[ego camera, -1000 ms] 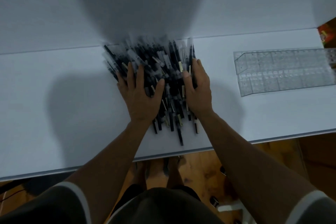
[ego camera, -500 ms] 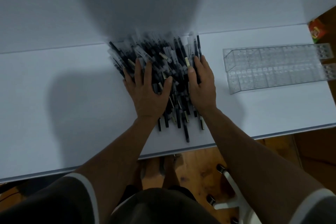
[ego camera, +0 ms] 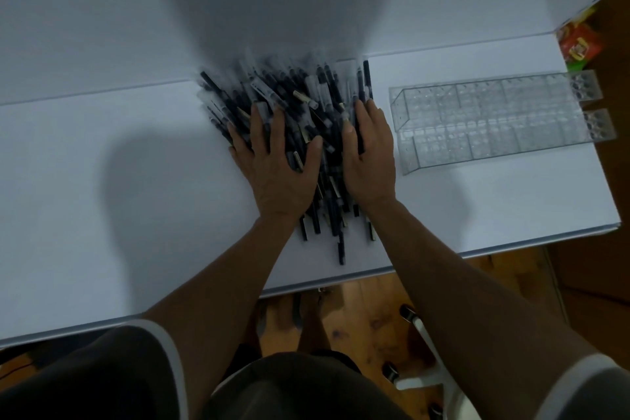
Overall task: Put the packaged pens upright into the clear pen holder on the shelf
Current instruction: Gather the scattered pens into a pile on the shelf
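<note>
A big heap of dark pens in clear wrappers [ego camera: 303, 102] lies on the white shelf [ego camera: 102, 198], against the back wall. My left hand [ego camera: 279, 167] rests flat on the heap's left side, fingers spread and straight. My right hand [ego camera: 370, 153] lies on the heap's right edge with straight fingers, touching the pens. A clear pen holder [ego camera: 487, 123] with many small compartments stands on the shelf to the right of my right hand, a short gap away.
The shelf's front edge [ego camera: 341, 278] runs just below the pens; wooden floor and a white stool base [ego camera: 426, 375] show beneath. A red and green packet [ego camera: 579, 44] sits past the shelf's right end.
The view has shifted, so the heap and holder appear further left. Both hands stay flat on the pile in much the same place.
</note>
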The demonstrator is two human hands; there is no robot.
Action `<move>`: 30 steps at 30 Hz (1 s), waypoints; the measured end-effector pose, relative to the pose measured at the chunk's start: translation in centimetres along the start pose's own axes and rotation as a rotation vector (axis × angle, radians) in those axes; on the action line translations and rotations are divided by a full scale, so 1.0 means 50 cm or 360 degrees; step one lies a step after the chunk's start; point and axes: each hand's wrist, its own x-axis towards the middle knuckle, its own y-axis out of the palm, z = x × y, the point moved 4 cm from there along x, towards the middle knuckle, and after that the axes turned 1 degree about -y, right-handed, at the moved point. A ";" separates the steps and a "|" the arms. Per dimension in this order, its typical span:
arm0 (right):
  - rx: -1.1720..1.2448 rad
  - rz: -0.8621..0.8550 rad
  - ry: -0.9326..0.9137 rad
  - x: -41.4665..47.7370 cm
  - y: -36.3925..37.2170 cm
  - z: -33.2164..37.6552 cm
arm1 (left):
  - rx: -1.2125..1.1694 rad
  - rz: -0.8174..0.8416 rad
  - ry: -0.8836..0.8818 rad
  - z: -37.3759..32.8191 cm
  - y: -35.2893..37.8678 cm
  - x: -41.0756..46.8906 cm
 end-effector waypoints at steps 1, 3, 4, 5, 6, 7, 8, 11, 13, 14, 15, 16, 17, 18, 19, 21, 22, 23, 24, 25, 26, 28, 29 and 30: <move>-0.0010 -0.0003 -0.0009 0.000 -0.001 0.000 | 0.0014 0.0002 -0.0005 -0.001 0.001 0.000; -0.0040 -0.0018 -0.0025 0.001 0.000 0.000 | 0.0039 0.0008 -0.0022 -0.002 0.003 0.000; -0.0062 -0.0026 -0.0029 0.002 0.001 0.000 | 0.0052 0.0011 -0.0028 -0.004 0.004 0.001; -0.0092 -0.0033 -0.0036 0.002 0.002 0.001 | 0.0066 0.0014 -0.0034 -0.005 0.005 0.001; -0.0119 -0.0041 -0.0042 0.002 0.004 0.002 | 0.0078 0.0015 -0.0039 -0.006 0.006 0.002; -0.0140 -0.0051 -0.0046 0.003 0.005 0.003 | 0.0086 0.0018 -0.0045 -0.007 0.007 0.003; -0.0149 -0.0062 -0.0050 0.003 0.006 0.003 | 0.0094 0.0024 -0.0051 -0.007 0.009 0.005; -0.0151 -0.0111 -0.0118 0.007 0.008 0.008 | 0.0133 0.0038 -0.0047 -0.005 0.004 0.014; -0.0168 -0.0119 -0.0131 0.013 0.010 0.010 | 0.0182 0.0074 -0.0012 -0.006 -0.003 0.025; -0.0185 -0.0111 -0.0118 0.016 0.011 0.011 | 0.0212 0.0109 0.0010 -0.006 -0.006 0.032; -0.0206 -0.0102 -0.0108 0.016 0.011 0.011 | 0.0236 0.0153 0.0018 -0.005 -0.009 0.036; -0.0229 -0.0084 -0.0101 0.017 0.010 0.011 | 0.0253 0.0195 0.0015 -0.004 -0.012 0.039; -0.0252 -0.0041 -0.0088 0.018 0.009 0.011 | 0.0266 0.0229 0.0003 -0.002 -0.014 0.040; -0.0272 0.0022 -0.0073 0.018 0.007 0.010 | 0.0274 0.0257 -0.0016 0.000 -0.018 0.037; -0.0296 0.0088 -0.0064 0.020 0.004 0.011 | 0.0277 0.0287 -0.0043 0.000 -0.020 0.034; -0.0356 0.0190 -0.0041 0.022 -0.007 0.016 | 0.0290 0.0375 -0.0088 -0.002 -0.026 0.031; -0.0373 0.0217 -0.0027 0.022 -0.012 0.020 | 0.0295 0.0420 -0.0109 -0.003 -0.029 0.031; -0.0383 0.0226 -0.0013 0.020 -0.018 0.025 | 0.0286 0.0457 -0.0136 -0.005 -0.034 0.032; -0.0386 0.0221 -0.0002 0.016 -0.024 0.031 | 0.0268 0.0491 -0.0167 -0.007 -0.040 0.032; -0.0387 0.0213 0.0011 0.012 -0.029 0.036 | 0.0249 0.0521 -0.0194 -0.010 -0.047 0.032; -0.0389 0.0215 0.0033 0.005 -0.036 0.042 | 0.0236 0.0549 -0.0212 -0.011 -0.053 0.030; -0.0401 0.0243 0.0079 -0.007 -0.047 0.051 | 0.0212 0.0589 -0.0224 -0.010 -0.065 0.024; -0.0413 0.0253 0.0085 -0.013 -0.052 0.056 | 0.0183 0.0604 -0.0232 -0.007 -0.070 0.021; -0.0428 0.0256 0.0086 -0.019 -0.054 0.059 | 0.0139 0.0613 -0.0243 -0.002 -0.076 0.019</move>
